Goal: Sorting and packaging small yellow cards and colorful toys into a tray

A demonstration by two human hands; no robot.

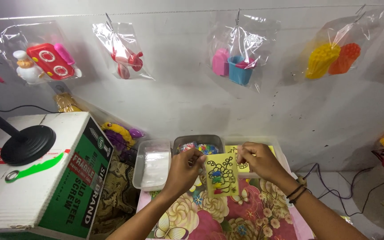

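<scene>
Two forearms are rising from the bottom edge of the frame over a table (pixel 263 222) draped in a pink floral cloth. The left hand (pixel 184 171) and the right hand (pixel 259 161) are holding a small yellow card (pixel 221 175) between them at centre frame, just above the cloth and in front of three trays. Each grip is pinching an upper corner of the card, fingertips pressed together on its edge. The card, printed with a dark outlined flower partly filled with colour, is looking light, thin and easily bent; holding it by the edges seems the safest way to avoid creasing or smudging the face.

Behind it, a clear tray of plastic sleeves (pixel 153 166), a grey tray of colourful bits (pixel 199 144) and a tray of more yellow cards (pixel 254 153) are sitting side by side. A cardboard box (pixel 45 178) with a black stand base (pixel 27 144) is filling the lower left. Bagged toys (pixel 238 62) are hanging along the wall across the top.

The grey tray's contents are too small to identify, and the right-hand tray is partly hidden by the hands.
</scene>
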